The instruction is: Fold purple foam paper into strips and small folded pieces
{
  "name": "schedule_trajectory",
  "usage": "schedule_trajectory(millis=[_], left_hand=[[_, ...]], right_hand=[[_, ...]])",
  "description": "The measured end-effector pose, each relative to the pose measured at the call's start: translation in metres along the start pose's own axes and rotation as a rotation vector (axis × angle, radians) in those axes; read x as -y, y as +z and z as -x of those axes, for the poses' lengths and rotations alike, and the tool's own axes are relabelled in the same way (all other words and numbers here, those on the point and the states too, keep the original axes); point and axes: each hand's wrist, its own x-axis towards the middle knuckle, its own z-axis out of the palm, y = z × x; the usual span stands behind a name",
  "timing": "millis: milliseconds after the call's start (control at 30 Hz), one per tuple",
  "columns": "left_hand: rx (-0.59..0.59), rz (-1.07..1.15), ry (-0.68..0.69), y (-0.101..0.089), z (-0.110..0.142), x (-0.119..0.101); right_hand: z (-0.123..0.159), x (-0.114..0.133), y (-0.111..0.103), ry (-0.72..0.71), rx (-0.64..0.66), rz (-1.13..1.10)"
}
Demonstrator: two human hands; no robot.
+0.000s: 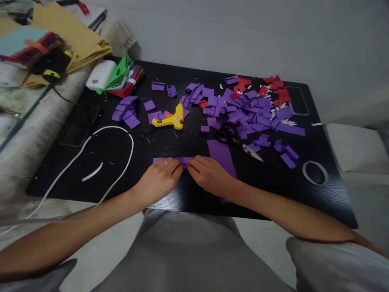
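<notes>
As hands (159,178) (208,174) pinch paper (183,160) — table edge (194,208) (front) lies near.

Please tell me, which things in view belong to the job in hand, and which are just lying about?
Seemingly in the job:
purple strip, in left hand and right hand
purple sheet
purple pieces
probably scissors and yellow glue gun, untouched

Seemingly lying about:
white cable
pale ring
curved white strip

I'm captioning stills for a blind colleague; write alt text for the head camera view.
A person's left hand and right hand hold a purple paper strip near the front edge of a black table. Beyond them lie a yellow glue gun, black-handled scissors and a scattered heap of purple paper pieces, with red ones towards the back.
</notes>
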Motion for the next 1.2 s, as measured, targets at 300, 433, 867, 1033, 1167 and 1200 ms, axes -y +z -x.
schedule_trajectory(millis=[300, 433, 867, 1033, 1167, 1200], left_hand=[[0.009, -0.006, -0.015, 0.000, 0.004, -0.004], [0.023, -0.043, -0.001, 0.001, 0.008, -0.011], [0.075, -0.037, -0.051, 0.006, 0.017, -0.029], [0.060, 0.004, -0.099, 0.007, 0.015, -0.030], [0.066, 0.008, -0.119, 0.006, 0.013, -0.031], [0.069, 0.011, -0.127, 0.006, 0.013, -0.031]], right_hand=[[0.002, 0.002, 0.003, 0.023, 0.002, -0.033], [0.001, 0.005, 0.003, 0.048, -0.001, -0.017], [0.011, 0.014, 0.006, 0.101, -0.047, 0.008], [0.021, 0.019, 0.011, 0.129, -0.124, -0.032], [0.029, 0.014, 0.014, 0.118, -0.148, -0.084], [0.032, 0.012, 0.015, 0.128, -0.153, -0.109]])
